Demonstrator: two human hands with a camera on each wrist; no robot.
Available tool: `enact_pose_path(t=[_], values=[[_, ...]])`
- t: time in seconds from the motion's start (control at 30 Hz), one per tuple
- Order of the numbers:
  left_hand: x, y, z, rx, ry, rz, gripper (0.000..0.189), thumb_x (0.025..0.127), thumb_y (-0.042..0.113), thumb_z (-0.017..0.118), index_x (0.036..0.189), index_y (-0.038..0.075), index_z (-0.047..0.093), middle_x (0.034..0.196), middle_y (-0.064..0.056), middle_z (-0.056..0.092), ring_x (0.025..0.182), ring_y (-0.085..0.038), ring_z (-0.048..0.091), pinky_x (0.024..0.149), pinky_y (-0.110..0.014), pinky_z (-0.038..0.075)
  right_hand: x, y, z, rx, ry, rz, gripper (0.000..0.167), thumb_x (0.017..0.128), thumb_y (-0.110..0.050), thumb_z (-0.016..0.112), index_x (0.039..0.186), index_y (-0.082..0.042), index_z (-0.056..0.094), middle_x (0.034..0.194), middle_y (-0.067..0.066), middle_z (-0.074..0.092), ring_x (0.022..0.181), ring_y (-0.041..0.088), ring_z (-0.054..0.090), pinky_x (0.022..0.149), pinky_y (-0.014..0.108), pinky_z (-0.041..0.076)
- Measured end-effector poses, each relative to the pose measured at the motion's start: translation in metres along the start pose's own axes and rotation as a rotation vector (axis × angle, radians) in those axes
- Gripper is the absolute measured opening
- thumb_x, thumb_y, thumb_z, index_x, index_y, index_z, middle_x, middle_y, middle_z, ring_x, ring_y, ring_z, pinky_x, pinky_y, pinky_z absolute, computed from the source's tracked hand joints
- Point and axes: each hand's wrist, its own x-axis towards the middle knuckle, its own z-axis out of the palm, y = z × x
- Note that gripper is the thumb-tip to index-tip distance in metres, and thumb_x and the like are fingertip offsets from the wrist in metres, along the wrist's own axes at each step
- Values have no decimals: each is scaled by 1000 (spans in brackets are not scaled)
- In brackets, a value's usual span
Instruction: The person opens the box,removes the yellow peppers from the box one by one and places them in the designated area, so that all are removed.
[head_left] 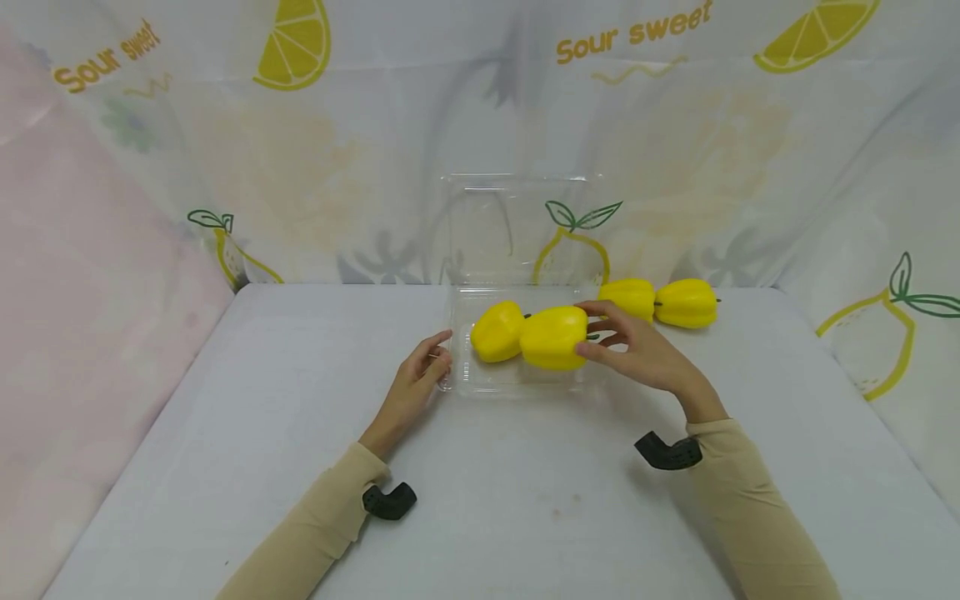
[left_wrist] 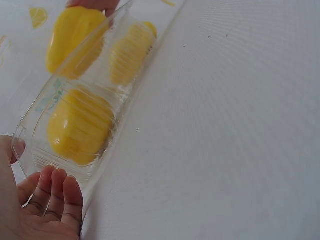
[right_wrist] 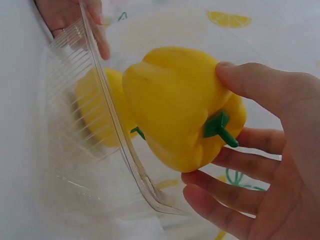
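Right hand: the right hand (head_left: 626, 346) grasps one yellow bell pepper (head_left: 553, 337), thumb on one side and fingers on the other, around its green-stemmed end.
Held pepper: above the right half of the clear container (head_left: 517, 390); whether it touches the pepper below cannot be told.
Left hand: the left hand (head_left: 420, 371) grips the container's left edge, thumb over the rim and fingers against the outer wall.
Container: see-through plastic, midway along the tabletop (head_left: 300, 400), near its back edge; its clear lid (head_left: 487, 225) stands raised along the container's back edge.
Pepper inside: another yellow pepper (head_left: 497, 332) lies in the container's left half, near the left edge.
Peppers outside: two more, a nearer-to-middle one (head_left: 626, 293) and an outer one (head_left: 686, 303), lie end to end by the tabletop's back edge, toward its back right corner.
Backdrop: white cloth (head_left: 420, 108) printed with lemons and "Sour sweet".
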Motion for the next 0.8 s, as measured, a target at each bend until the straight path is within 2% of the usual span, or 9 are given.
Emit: enact_pose_path(t=[0.2,0.47,0.8], values=[[0,0,0,-1,-6,5,42,99,14,49,139,2,43,106,-18,50,77,-5,50,69,-14,43,-2,3,-6,-6,11,7,59,90,-34,63,141,-16,39,142,6,44,122,30,52,98,48,45],[-1,-1,0,-2,-1,4,42,99,15,49,139,3,43,105,-15,50,78,-5,50,69,-14,43,-7,2,-13,-11,19,57,63,90,-37,63,143,-17,35,140,8,45,125,31,48,101,51,41],[-1,1,-1,-18,-9,-3,44,99,15,49,140,3,42,105,-14,50,77,-4,50,69,-14,43,-10,5,-21,0,45,32,60,91,-32,63,142,-15,37,140,9,44,123,34,51,98,53,43]])
